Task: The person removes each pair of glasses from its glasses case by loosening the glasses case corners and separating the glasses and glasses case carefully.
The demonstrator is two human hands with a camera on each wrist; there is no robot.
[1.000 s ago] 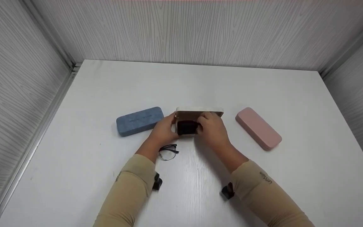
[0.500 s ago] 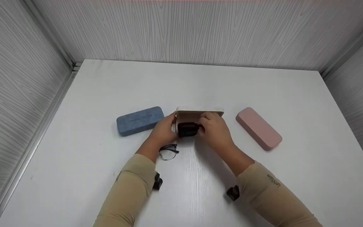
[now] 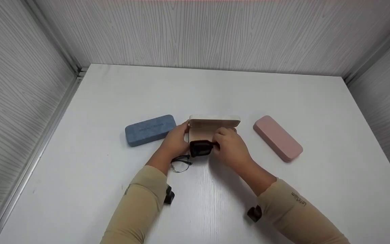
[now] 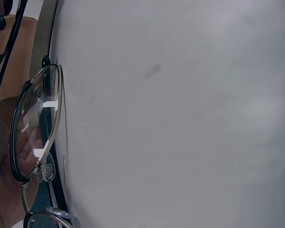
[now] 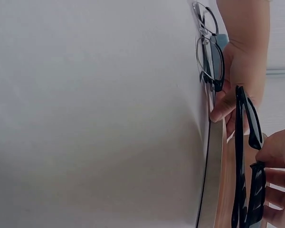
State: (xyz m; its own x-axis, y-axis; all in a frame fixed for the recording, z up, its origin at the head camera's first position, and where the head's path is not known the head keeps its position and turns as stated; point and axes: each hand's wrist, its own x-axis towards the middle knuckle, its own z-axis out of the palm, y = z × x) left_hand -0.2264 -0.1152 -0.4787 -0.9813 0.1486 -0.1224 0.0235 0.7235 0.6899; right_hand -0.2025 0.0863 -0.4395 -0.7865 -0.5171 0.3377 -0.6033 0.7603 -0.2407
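Note:
A white glasses case (image 3: 214,118) stands with its lid up, its pinkish lining showing. My left hand (image 3: 175,140) grips the case's left end, thumb in front. Black sunglasses (image 3: 201,149) hang just in front of the case; in the right wrist view, too, the dark sunglasses (image 5: 240,156) appear beside its open side. Between thumb and fingers, my right hand (image 3: 231,146) pinches the sunglasses near the bridge or right part; its fingers hide the rest. Eyeglasses (image 4: 13,142) with a dark-topped thin metal frame lie on the table below my left hand, partly hidden by it in the head view.
A blue glasses case (image 3: 151,130) lies closed to the left, close to my left hand. To the right is a closed pink glasses case (image 3: 278,138). The white table (image 3: 215,89) meets patterned panels at the back and sides.
My right hand has drawn the sunglasses out of the white case and toward me, uncovering more of its lining. The left hand has stayed in place on the case.

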